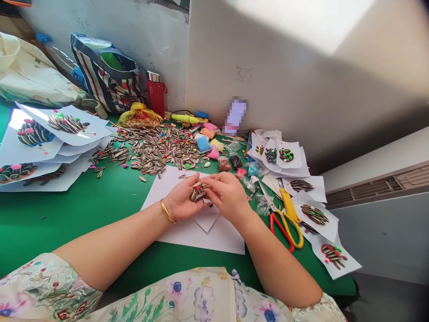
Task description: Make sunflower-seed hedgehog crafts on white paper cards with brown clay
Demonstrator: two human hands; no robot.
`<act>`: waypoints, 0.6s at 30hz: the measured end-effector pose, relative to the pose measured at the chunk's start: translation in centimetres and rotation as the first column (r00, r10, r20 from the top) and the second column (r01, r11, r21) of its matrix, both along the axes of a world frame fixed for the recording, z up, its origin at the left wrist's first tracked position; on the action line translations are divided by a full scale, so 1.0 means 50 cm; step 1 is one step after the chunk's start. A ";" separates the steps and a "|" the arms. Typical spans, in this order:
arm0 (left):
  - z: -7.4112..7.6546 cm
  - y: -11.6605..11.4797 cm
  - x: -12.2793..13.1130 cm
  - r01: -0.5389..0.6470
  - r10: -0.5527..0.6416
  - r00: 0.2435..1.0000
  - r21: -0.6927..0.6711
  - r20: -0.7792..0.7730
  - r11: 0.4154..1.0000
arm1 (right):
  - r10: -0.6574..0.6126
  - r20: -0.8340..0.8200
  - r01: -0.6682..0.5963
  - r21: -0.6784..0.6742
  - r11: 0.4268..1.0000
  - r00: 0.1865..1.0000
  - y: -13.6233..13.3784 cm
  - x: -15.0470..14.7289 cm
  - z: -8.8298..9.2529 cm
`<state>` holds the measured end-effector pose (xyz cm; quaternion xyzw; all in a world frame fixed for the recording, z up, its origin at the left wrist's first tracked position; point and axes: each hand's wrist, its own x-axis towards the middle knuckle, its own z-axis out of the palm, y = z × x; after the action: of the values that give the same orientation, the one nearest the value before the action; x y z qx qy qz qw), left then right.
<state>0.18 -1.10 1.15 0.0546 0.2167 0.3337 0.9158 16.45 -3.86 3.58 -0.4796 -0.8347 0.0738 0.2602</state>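
Palm up and cupped, my left hand [183, 200] holds a cluster of striped sunflower seeds [197, 192] with a small red bit among them. My right hand [229, 197] is closed in a pinch at the right side of this cluster; its fingertips touch the seeds, and whatever lies between them is hidden. Below both hands is a white paper sheet [228, 239], with a smaller white card [207, 221] on it, partly covered by the hands. Just beyond the sheet spreads a large heap of loose sunflower seeds [161, 147] dotted with coloured bits.
Scissors [281, 223] and a yellow-handled cutter [288, 203] lie at the right. Paper cards with seed pictures are stacked at the left [67, 143] and right [315, 214]. Small coloured clay packets [203, 144], a red flask [155, 95] and a striped bag [103, 76] stand further back.
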 end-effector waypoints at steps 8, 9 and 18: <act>0.011 -0.005 0.005 0.032 -0.029 0.999 -0.069 0.045 0.997 | -0.038 0.116 0.041 -0.027 0.999 0.993 0.005 -0.023 0.002; 0.012 -0.005 0.005 0.034 -0.031 0.998 -0.072 0.047 0.997 | -0.039 0.108 0.042 -0.025 0.999 0.993 0.006 -0.023 0.000; 0.008 -0.004 0.003 0.042 -0.040 0.999 -0.056 0.022 0.998 | -0.051 -0.142 0.034 -0.120 0.992 0.989 0.003 -0.024 0.002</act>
<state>0.35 -1.32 1.54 0.0296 0.2153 0.3092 0.9258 15.25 -3.68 3.69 -0.5051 -0.7975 0.1518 0.2930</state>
